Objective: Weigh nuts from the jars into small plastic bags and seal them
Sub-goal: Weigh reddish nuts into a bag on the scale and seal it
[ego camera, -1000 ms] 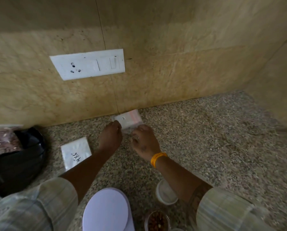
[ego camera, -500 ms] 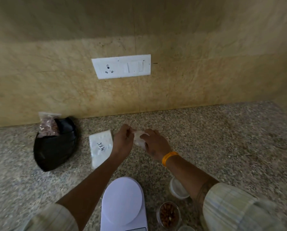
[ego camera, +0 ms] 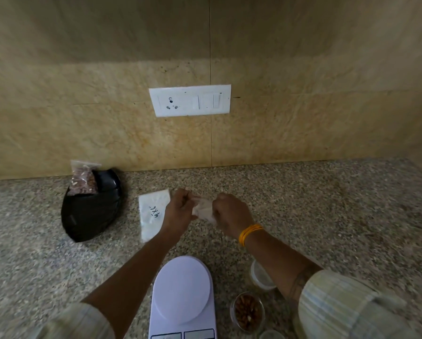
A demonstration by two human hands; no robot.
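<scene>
Granite counter (ego camera: 303,204), tiled wall | left hand (ego camera: 178,212) + right hand (ego camera: 232,214) both pinch small plastic bag (ego camera: 203,209) above counter, beyond scale (ego camera: 183,289) | bag: light, limp, slippery film; likely grip at mouth edges | almond jar (ego camera: 247,313) near right.

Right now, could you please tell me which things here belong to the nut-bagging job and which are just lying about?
Job: small clear plastic bag held by left hand and right hand; white kitchen scale; open jar of brown nuts; white packet of bags.
Lying about: black plastic bag; white wall socket plate.
</scene>
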